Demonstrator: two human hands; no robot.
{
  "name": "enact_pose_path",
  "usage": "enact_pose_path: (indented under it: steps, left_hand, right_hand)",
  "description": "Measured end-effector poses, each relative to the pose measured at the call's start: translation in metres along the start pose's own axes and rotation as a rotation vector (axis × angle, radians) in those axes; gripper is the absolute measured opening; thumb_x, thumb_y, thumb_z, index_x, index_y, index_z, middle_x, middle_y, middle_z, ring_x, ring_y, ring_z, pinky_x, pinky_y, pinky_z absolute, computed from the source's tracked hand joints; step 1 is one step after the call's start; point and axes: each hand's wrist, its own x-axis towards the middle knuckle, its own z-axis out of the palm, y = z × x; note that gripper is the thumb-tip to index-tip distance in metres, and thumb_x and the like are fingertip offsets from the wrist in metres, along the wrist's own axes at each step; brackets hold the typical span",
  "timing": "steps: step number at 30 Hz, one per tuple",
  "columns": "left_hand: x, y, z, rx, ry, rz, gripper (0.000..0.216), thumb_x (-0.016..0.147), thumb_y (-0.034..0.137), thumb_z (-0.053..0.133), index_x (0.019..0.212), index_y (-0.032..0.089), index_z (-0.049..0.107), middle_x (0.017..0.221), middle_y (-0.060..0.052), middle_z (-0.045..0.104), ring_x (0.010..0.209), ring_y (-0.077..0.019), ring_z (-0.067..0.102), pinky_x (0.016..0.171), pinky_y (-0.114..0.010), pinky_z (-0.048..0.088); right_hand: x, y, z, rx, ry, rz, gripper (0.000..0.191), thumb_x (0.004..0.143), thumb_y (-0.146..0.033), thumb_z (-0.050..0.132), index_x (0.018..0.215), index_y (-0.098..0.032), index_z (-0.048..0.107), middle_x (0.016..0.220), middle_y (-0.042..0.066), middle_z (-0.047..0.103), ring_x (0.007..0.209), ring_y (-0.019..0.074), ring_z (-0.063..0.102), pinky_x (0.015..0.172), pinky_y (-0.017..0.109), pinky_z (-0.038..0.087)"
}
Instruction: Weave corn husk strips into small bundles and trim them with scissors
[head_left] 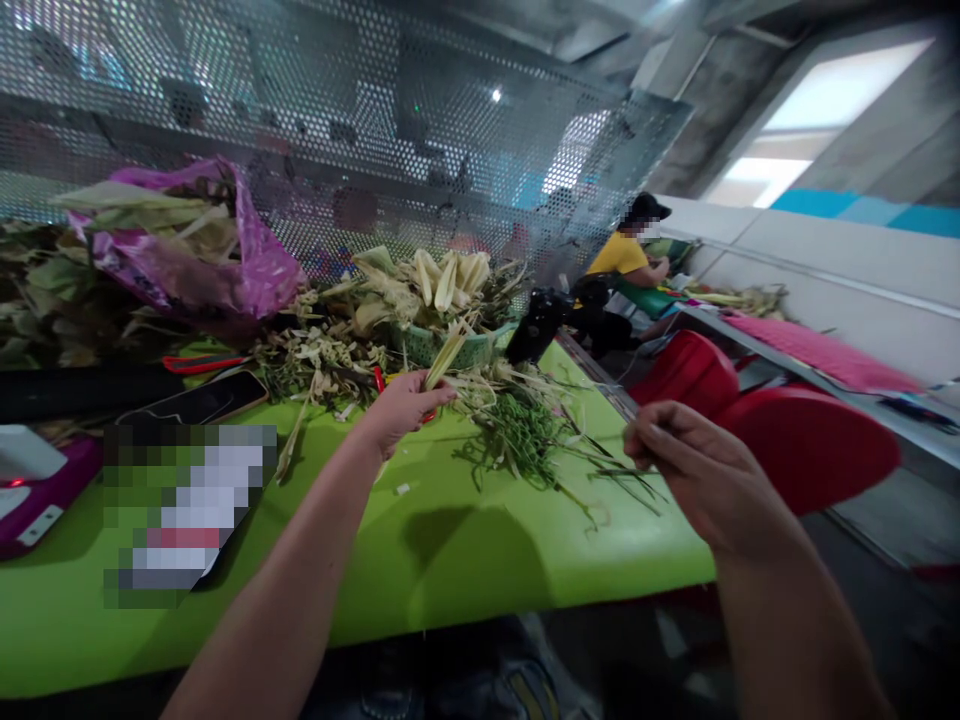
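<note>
My left hand (401, 408) is closed on a pale yellow-green leaf strip (445, 358) that sticks up from its fingers, over the lime green table (450, 560). My right hand (694, 470) hangs off the table's right edge, fingers curled in a pinch on thin green strands (611, 468). Between the hands lies a heap of green stems and trimmings (517, 430). Behind it stands a green basket (442, 345) filled with pale folded leaves.
A pink plastic bag (225, 250) of leaves and more dry leaves crowd the back left. A phone (202, 398) and a blurred item lie at left. Red stools (787, 430) stand at right. A person in yellow (626, 260) works farther back, past a perforated metal screen.
</note>
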Motion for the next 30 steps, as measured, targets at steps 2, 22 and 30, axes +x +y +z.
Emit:
enact_pose_path:
  steps: [2, 22, 30]
  left_hand:
    - [-0.001, 0.002, 0.0, -0.017, -0.003, -0.007, 0.024, 0.068, 0.034, 0.07, 0.083, 0.017, 0.062, 0.056, 0.006, 0.041, 0.044, -0.0041, 0.027, 0.043, -0.019, 0.017]
    - [-0.012, 0.027, -0.019, -0.556, 0.066, 0.308, 0.019, 0.072, 0.029, 0.071, 0.078, 0.015, 0.06, 0.046, 0.01, 0.028, 0.038, -0.0014, 0.02, 0.039, -0.016, 0.018]
    - [-0.013, 0.026, -0.022, -0.369, 0.107, 0.148, 0.028, 0.062, 0.032, 0.077, 0.076, 0.012, 0.063, 0.05, 0.007, 0.041, 0.04, -0.0011, 0.03, 0.038, -0.015, 0.018]
  right_hand:
    - [-0.012, 0.002, -0.025, -0.24, -0.269, 0.04, 0.021, 0.077, -0.046, 0.066, 0.073, -0.025, 0.066, 0.065, 0.004, 0.059, 0.056, 0.0164, 0.054, 0.048, 0.028, 0.044]
    - [0.065, 0.089, 0.069, -0.552, -0.32, -0.051, 0.023, 0.08, -0.036, 0.056, 0.085, -0.019, 0.07, 0.073, 0.002, 0.069, 0.067, 0.0192, 0.059, 0.063, 0.031, 0.044]
    - [0.064, 0.043, 0.052, -0.551, -0.047, -0.142, 0.03, 0.075, -0.037, 0.062, 0.099, -0.02, 0.069, 0.081, 0.004, 0.067, 0.059, 0.0156, 0.053, 0.058, 0.03, 0.04]
